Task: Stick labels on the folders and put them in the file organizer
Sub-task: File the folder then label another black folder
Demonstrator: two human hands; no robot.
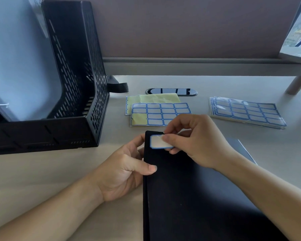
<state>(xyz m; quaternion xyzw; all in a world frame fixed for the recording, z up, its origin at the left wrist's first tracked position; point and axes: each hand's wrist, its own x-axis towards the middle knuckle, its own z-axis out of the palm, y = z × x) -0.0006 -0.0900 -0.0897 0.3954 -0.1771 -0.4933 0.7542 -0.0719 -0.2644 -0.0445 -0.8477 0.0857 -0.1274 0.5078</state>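
A black folder point(194, 197) lies on the desk in front of me, its top left corner raised slightly. My left hand point(123, 171) grips its left edge, thumb on top. A white label with a blue border point(157, 142) sits at the folder's top left corner. My right hand point(196, 138) pinches the label's right end between thumb and fingertips. The black perforated file organizer point(73, 84) stands at the left, with a pale translucent folder point(19, 66) upright inside it.
A partly used label sheet point(156, 113) lies beyond the folder, over a yellow backing sheet point(158, 98). A stack of full label sheets point(245, 111) rests at the right. A black oval cable grommet point(171, 91) and a raised shelf point(198, 64) are at the back.
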